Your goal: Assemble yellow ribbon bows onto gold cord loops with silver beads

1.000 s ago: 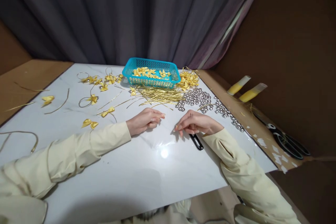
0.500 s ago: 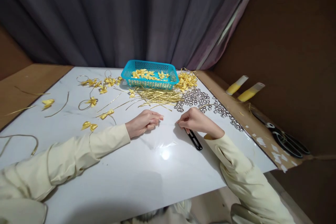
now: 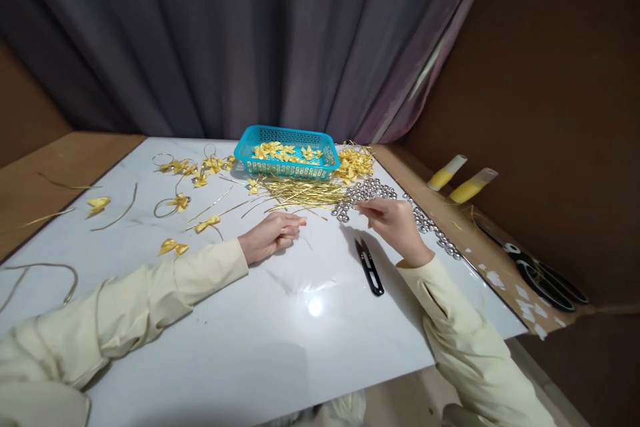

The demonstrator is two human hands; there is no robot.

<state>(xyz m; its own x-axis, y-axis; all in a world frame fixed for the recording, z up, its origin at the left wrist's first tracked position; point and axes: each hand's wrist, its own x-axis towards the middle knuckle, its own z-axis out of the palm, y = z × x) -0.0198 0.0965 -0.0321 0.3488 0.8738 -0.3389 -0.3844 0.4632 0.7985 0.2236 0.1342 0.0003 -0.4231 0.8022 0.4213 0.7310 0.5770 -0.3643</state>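
My left hand (image 3: pixel 273 237) is closed in a pinch over the white tabletop (image 3: pixel 240 340); whatever its fingertips hold is too small to tell. A faint thin line shows on the white surface just right of it. My right hand (image 3: pixel 393 223) hovers at the near edge of the heap of silver beads (image 3: pixel 370 188), thumb and fingers pinched together, and what lies between them I cannot make out. Black thread snips (image 3: pixel 371 273) lie on the table below that hand, untouched. Beyond my hands is a bundle of gold cords (image 3: pixel 305 193).
A blue basket (image 3: pixel 287 172) with yellow bows stands at the back, beside a pile of yellow bows (image 3: pixel 356 163). More bows (image 3: pixel 173 247) and cords lie at left. Large scissors (image 3: pixel 543 277) and two yellow-filled tubes (image 3: pixel 473 187) lie along the right edge.
My right hand has moved up and to the right, off the thread snips, to the silver beads. My left hand stays nearly in place. The view has tilted slightly.
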